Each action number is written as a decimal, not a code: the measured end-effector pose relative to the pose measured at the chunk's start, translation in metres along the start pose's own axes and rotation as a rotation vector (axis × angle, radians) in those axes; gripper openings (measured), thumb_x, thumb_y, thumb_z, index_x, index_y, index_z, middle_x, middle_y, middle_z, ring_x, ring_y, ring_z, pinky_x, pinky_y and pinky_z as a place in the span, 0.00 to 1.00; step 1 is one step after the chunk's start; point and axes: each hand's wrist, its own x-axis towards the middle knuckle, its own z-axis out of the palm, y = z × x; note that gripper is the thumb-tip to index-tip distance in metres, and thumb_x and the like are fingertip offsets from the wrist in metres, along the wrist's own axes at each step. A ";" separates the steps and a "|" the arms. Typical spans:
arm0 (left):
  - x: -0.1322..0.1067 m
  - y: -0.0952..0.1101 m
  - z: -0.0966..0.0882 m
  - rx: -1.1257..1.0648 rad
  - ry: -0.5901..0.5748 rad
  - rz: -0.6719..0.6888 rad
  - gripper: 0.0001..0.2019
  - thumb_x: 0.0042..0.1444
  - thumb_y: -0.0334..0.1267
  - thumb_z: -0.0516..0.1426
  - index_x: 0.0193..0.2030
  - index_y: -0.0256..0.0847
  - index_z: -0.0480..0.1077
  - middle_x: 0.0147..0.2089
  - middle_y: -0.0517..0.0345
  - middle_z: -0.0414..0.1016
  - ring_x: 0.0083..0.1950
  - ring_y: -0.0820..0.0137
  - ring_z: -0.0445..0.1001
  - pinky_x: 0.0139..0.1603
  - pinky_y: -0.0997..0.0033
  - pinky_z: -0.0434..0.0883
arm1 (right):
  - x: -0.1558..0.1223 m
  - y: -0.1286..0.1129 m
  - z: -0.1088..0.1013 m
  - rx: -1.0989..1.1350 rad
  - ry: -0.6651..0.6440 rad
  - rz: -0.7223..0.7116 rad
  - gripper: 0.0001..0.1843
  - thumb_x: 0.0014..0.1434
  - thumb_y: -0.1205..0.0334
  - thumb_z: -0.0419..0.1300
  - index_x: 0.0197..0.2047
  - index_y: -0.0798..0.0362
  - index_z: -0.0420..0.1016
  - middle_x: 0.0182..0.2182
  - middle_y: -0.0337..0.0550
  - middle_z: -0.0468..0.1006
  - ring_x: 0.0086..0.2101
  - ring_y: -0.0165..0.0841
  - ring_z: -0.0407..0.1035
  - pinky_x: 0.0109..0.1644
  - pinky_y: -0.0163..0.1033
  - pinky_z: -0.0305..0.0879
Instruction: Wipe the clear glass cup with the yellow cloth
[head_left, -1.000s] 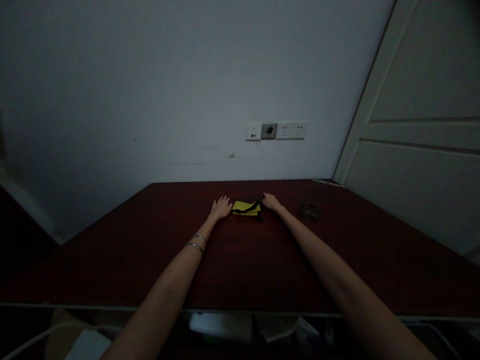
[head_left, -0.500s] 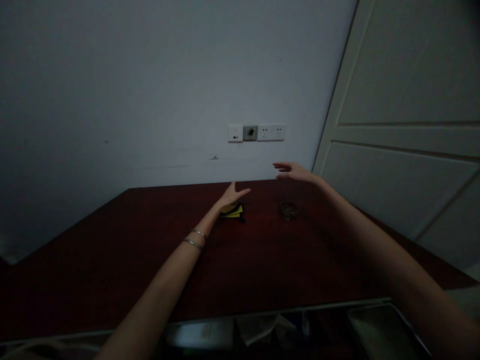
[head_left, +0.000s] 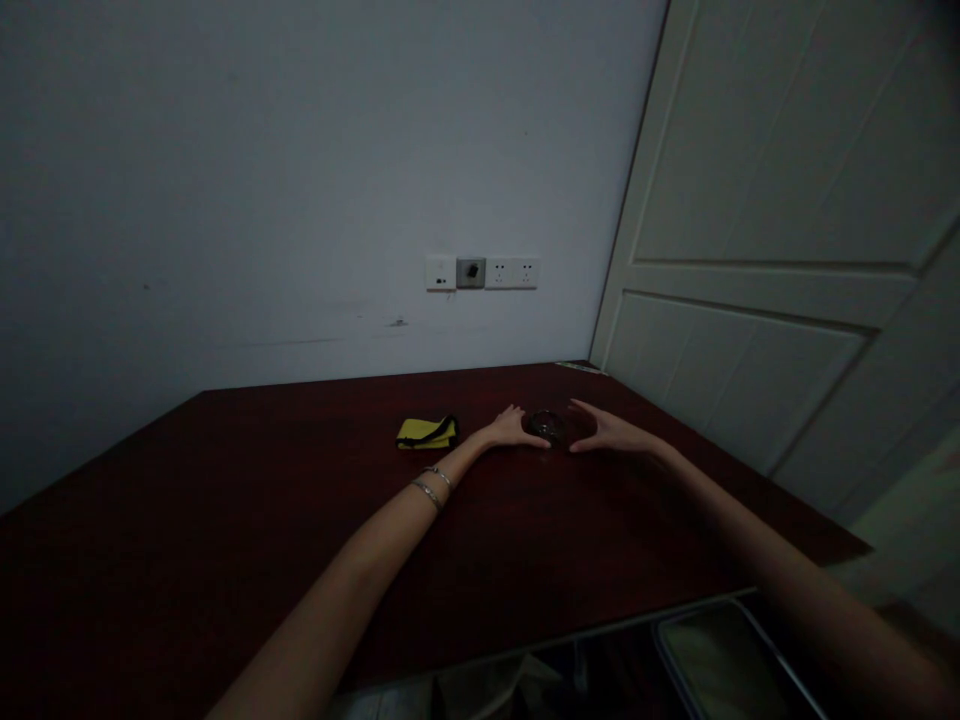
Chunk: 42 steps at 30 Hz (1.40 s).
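Observation:
A small round glass dish (head_left: 547,425), dark and see-through, sits on the dark red table (head_left: 300,520) near its far right. My left hand (head_left: 511,430) lies at the dish's left side with fingers stretched toward it. My right hand (head_left: 604,430) curves at its right side, fingers apart; whether they touch the glass is unclear. A folded yellow cloth with black trim (head_left: 427,432) lies left of my left hand, apart from it. Two thin bracelets ring my left wrist.
A white wall with a row of sockets (head_left: 482,272) stands behind the table. A white panelled door (head_left: 787,260) runs along the right. Below the table's near edge lie papers and a pale flat object (head_left: 720,660).
Both hands left the yellow cloth. The right hand rose, then came down beside the glass dish; the left hand moved right to the dish's other side. The view swung right.

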 end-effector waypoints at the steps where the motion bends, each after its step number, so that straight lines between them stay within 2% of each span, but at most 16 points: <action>1: 0.001 0.000 0.002 -0.008 -0.002 0.011 0.52 0.32 0.65 0.62 0.61 0.33 0.58 0.68 0.38 0.50 0.70 0.49 0.42 0.67 0.54 0.49 | 0.002 0.004 0.004 0.037 0.008 -0.007 0.57 0.38 0.54 0.70 0.67 0.55 0.47 0.63 0.55 0.57 0.61 0.42 0.54 0.65 0.50 0.48; 7: 0.003 0.001 0.003 -0.069 -0.011 0.085 0.38 0.39 0.59 0.62 0.55 0.38 0.68 0.62 0.47 0.64 0.70 0.54 0.46 0.67 0.58 0.50 | 0.017 0.014 0.025 0.135 0.038 -0.049 0.48 0.39 0.57 0.70 0.63 0.54 0.58 0.58 0.52 0.66 0.57 0.41 0.62 0.62 0.50 0.55; 11: 0.004 0.002 0.000 -0.088 -0.028 0.120 0.34 0.40 0.56 0.63 0.53 0.38 0.71 0.58 0.48 0.69 0.69 0.54 0.48 0.67 0.59 0.51 | 0.019 0.012 0.030 0.161 0.049 -0.060 0.43 0.39 0.58 0.70 0.59 0.54 0.64 0.54 0.50 0.72 0.54 0.42 0.66 0.61 0.50 0.58; 19: -0.003 0.004 -0.002 -0.100 -0.010 0.146 0.31 0.42 0.56 0.62 0.50 0.37 0.73 0.57 0.49 0.70 0.69 0.55 0.48 0.67 0.61 0.51 | 0.016 0.001 0.030 0.202 0.057 -0.053 0.39 0.38 0.59 0.71 0.55 0.55 0.68 0.50 0.49 0.76 0.51 0.41 0.69 0.60 0.49 0.60; 23: -0.015 0.009 -0.017 -0.088 0.008 0.164 0.32 0.42 0.56 0.62 0.52 0.38 0.72 0.58 0.50 0.69 0.69 0.57 0.49 0.67 0.63 0.52 | 0.014 -0.017 0.031 0.232 0.059 -0.069 0.38 0.38 0.61 0.70 0.54 0.55 0.69 0.49 0.49 0.77 0.50 0.41 0.70 0.59 0.48 0.62; 26: -0.027 0.011 -0.038 -0.068 0.035 0.166 0.32 0.42 0.55 0.62 0.52 0.39 0.72 0.60 0.49 0.67 0.69 0.56 0.49 0.66 0.62 0.52 | 0.016 -0.037 0.034 0.257 0.070 -0.097 0.36 0.39 0.63 0.70 0.55 0.53 0.69 0.49 0.47 0.76 0.50 0.41 0.70 0.58 0.49 0.63; 30: -0.050 0.009 -0.078 -0.026 0.069 0.199 0.29 0.43 0.54 0.62 0.51 0.41 0.72 0.59 0.50 0.68 0.69 0.56 0.49 0.66 0.62 0.51 | 0.029 -0.073 0.041 0.269 0.112 -0.157 0.36 0.39 0.63 0.70 0.54 0.53 0.70 0.50 0.48 0.75 0.52 0.42 0.69 0.60 0.51 0.61; 33: -0.078 0.001 -0.112 -0.018 0.128 0.210 0.28 0.44 0.53 0.62 0.51 0.41 0.72 0.58 0.50 0.70 0.66 0.55 0.55 0.65 0.59 0.54 | 0.045 -0.108 0.055 0.291 0.108 -0.224 0.37 0.39 0.61 0.71 0.54 0.54 0.69 0.50 0.48 0.76 0.52 0.42 0.69 0.59 0.50 0.62; 36: -0.112 -0.015 -0.147 -0.088 0.099 0.222 0.28 0.46 0.52 0.61 0.51 0.37 0.72 0.55 0.47 0.71 0.57 0.57 0.67 0.59 0.61 0.61 | 0.063 -0.149 0.079 0.324 0.083 -0.298 0.36 0.38 0.61 0.71 0.53 0.54 0.71 0.50 0.47 0.76 0.51 0.42 0.69 0.59 0.50 0.61; 39: -0.150 -0.039 -0.183 -0.048 0.153 0.080 0.29 0.44 0.51 0.62 0.51 0.34 0.72 0.55 0.44 0.70 0.55 0.56 0.69 0.57 0.60 0.62 | 0.081 -0.191 0.114 0.397 0.014 -0.364 0.35 0.41 0.61 0.70 0.54 0.53 0.70 0.49 0.46 0.76 0.49 0.40 0.71 0.55 0.47 0.66; 42: -0.192 -0.064 -0.213 -0.031 0.129 0.036 0.27 0.45 0.49 0.62 0.50 0.36 0.72 0.52 0.47 0.73 0.53 0.58 0.70 0.55 0.62 0.64 | 0.098 -0.228 0.155 0.459 -0.055 -0.406 0.35 0.41 0.62 0.70 0.54 0.55 0.69 0.48 0.47 0.77 0.48 0.39 0.72 0.53 0.44 0.69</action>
